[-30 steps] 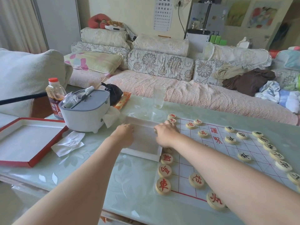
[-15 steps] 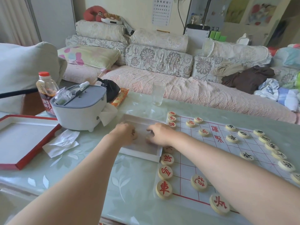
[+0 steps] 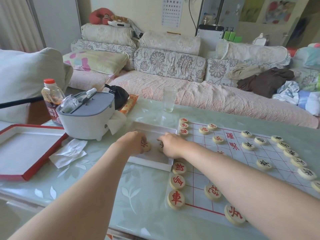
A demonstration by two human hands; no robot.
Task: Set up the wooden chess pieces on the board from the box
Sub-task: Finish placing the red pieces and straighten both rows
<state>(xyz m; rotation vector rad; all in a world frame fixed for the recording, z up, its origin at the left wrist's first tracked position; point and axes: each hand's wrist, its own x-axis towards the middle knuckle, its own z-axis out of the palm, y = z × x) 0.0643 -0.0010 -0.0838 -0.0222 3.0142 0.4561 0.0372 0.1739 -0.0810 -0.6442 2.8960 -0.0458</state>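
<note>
A white open box lies on the table left of the paper chess board. Both hands are inside the box. My left hand holds a wooden piece with black writing. My right hand pinches another black-lettered piece. Red-lettered pieces line the board's near-left edge; black-lettered pieces stand along its right side.
The red-edged box lid lies at far left, a crumpled tissue beside it. A grey-white appliance, a sauce bottle and a drinking glass stand behind the box. A sofa runs behind the table.
My right hand has come off the board's far-left pieces and dropped into the box. My left hand slid from the box's rim to inside. Each now has a piece.
</note>
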